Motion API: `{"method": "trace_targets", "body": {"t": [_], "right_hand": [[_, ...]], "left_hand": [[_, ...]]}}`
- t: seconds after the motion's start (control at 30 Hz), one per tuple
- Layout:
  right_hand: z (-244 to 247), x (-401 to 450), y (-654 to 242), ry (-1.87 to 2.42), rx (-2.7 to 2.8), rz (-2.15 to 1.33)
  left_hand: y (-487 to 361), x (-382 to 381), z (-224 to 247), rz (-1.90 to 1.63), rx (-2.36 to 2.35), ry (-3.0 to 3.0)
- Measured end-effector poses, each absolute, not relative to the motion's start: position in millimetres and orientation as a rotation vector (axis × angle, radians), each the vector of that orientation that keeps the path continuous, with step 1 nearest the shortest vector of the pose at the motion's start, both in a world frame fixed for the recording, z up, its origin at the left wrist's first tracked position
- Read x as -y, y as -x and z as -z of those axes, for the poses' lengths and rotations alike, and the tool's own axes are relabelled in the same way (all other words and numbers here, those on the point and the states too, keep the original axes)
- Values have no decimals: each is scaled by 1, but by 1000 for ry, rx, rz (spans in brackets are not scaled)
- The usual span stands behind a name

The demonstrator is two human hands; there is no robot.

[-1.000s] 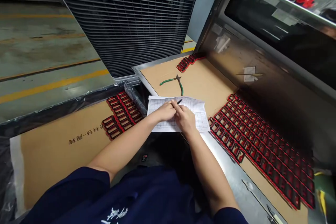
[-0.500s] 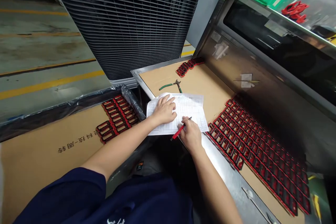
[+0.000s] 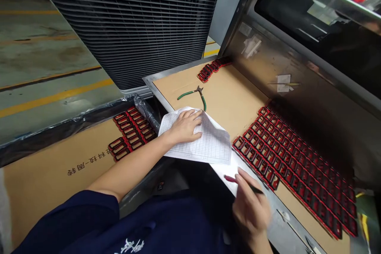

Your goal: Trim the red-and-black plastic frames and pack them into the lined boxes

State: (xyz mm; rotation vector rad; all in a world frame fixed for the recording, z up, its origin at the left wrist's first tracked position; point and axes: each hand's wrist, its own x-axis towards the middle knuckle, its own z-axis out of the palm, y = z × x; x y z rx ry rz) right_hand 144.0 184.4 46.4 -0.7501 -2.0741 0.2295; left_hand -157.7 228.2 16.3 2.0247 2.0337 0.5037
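My left hand (image 3: pixel 186 127) lies with fingers spread on a printed form sheet (image 3: pixel 212 143) with a grid of lines. The sheet's right side curls up and overhangs the table's front edge. My right hand (image 3: pixel 253 208), slightly blurred, grips a red and black pen (image 3: pixel 230 179) to the lower right, apart from the paper. Just beyond the sheet lie green-handled cutting pliers (image 3: pixel 203 101), their handles spread. Rows of red and black plastic frames (image 3: pixel 278 152) cover the table's right part.
A short row of similar parts (image 3: pixel 208 70) sits at the far end of the cardboard-covered table (image 3: pixel 235 101). At left, a lined box (image 3: pixel 44 182) holds more frames (image 3: pixel 131 133). A large black grille (image 3: pixel 143 27) stands behind. Metal tools (image 3: pixel 293 226) lie at lower right.
My right hand has moved off the sheet, down and to the right, with the pen still in it. The paper's right side has lifted and curled. My left hand stays on it.
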Motion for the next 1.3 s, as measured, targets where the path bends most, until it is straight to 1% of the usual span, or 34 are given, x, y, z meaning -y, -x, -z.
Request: {"method": "trace_targets", "body": {"t": [0.03,0.07,0.13,0.27,0.4,0.5,0.63,0.73,0.83,0.93,1.03,1.07,1.17,1.3], "right_hand": [[-47,-176,-161,801,1999,-110],[-46,-170,-176,839,1897,84],[-42,-165,-199,911,1855,252],[-26,-172,-219,1129,2110,257],[-19,-170,-223,1164,2023,213],[-29,-160,-216,1128,1888,-44],[-57,-161,-188,925,1811,-476],[-75,-182,-155,836,1980,-871],[-73,-219,-113,703,2196,-1053],[-53,-264,-67,613,2350,-970],[-28,-299,-32,850,2469,-683],[-21,-307,-24,907,2482,-638],[-2,-317,-17,972,2488,-584],[10,-315,-22,981,2476,-528]], "left_hand": [[154,-230,-17,-494,-1997,-2042],[149,-231,-17,-482,-1951,-2062],[138,-233,-16,-450,-1859,-2099],[124,-231,-13,-402,-1790,-2117],[123,-225,-12,-381,-1797,-2113],[127,-224,-15,-367,-1880,-2064],[134,-229,-19,-338,-2001,-2023],[138,-234,-20,-351,-2019,-2007],[142,-237,-18,-358,-2017,-2013],[148,-240,-16,-348,-2016,-2017],[161,-242,-14,-328,-2029,-2014],[167,-242,-14,-326,-2038,-2006],[183,-240,-12,-343,-2029,-1987],[195,-237,-6,-396,-2001,-2019]]}}
